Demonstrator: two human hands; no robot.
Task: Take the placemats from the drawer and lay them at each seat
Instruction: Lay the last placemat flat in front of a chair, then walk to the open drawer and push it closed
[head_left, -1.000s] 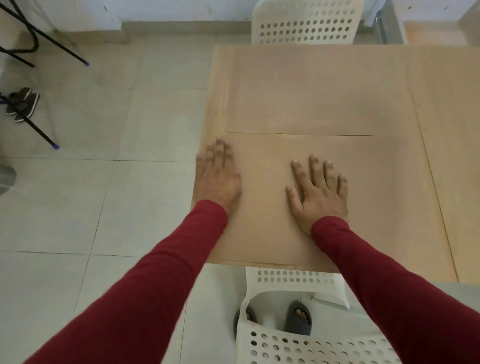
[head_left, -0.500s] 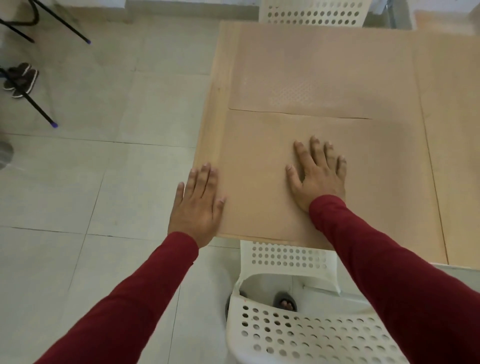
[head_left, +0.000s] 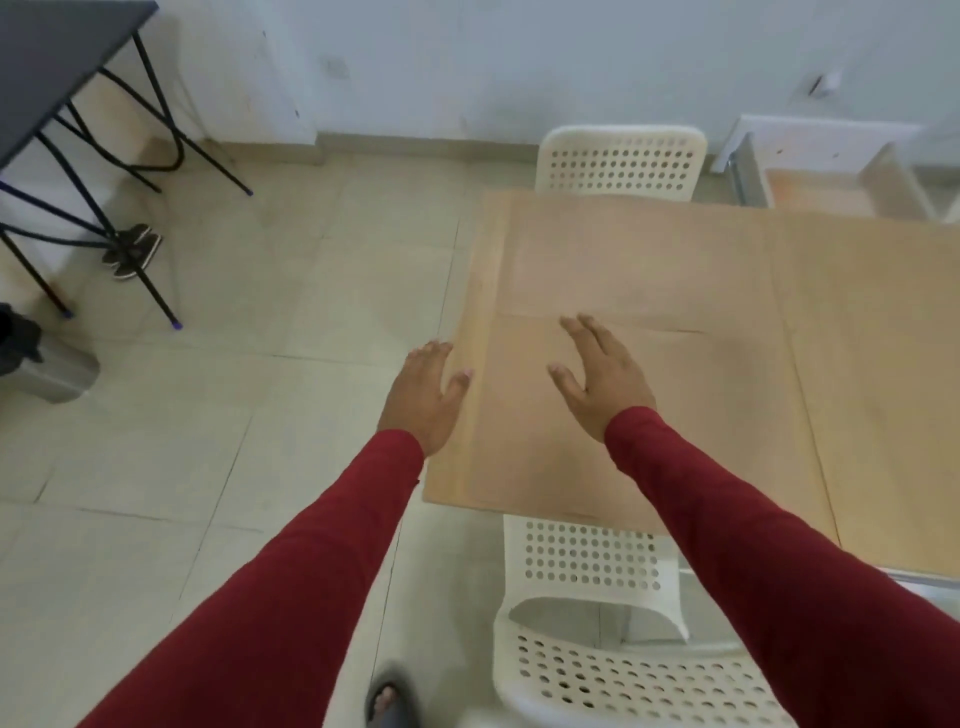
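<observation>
Two tan placemats lie on the wooden table (head_left: 872, 332): a near placemat (head_left: 691, 415) by the near white chair and a far placemat (head_left: 639, 270) by the far chair. Their edges meet at a thin line across the table. My right hand (head_left: 597, 384) hovers over the near placemat with fingers straight, holding nothing. My left hand (head_left: 426, 395) is at the table's left edge, fingers relaxed, mostly over the floor; I cannot tell whether it touches the table.
A white perforated chair (head_left: 592, 644) stands at the near edge and another white chair (head_left: 621, 161) at the far edge. An open white drawer (head_left: 821, 171) is at the back right. A black folding table (head_left: 57, 67), sandals (head_left: 132, 249) and a grey bin (head_left: 49, 369) are on the left.
Both hands have lifted off the near placemat; the left hand slid left past the table edge. The view has tilted up and shows the wall and the drawer.
</observation>
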